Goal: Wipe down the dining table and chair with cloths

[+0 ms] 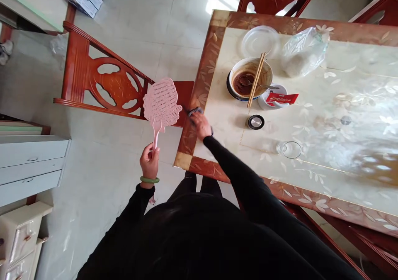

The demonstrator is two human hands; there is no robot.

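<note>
My left hand point(149, 160), with a green bangle at the wrist, is closed round the handle of a pink fly swatter point(162, 101). The swatter's perforated head points away from me, in front of the chair. Over the table's left edge, my right hand point(202, 125) is closed on a dark pair of scissors point(195, 112). Their tips point left toward the swatter head, apart from it as far as I can see. Some of the scissors' handle is hidden by my fingers.
On the table point(217, 141) stand a bowl point(234, 74) with brown residue, chopsticks point(256, 80), a white cup point(264, 102) with a red packet point(287, 99), a black lid point(256, 122), a drinking glass point(289, 149) and a plastic bag point(306, 52). A wooden chair point(76, 68) stands left.
</note>
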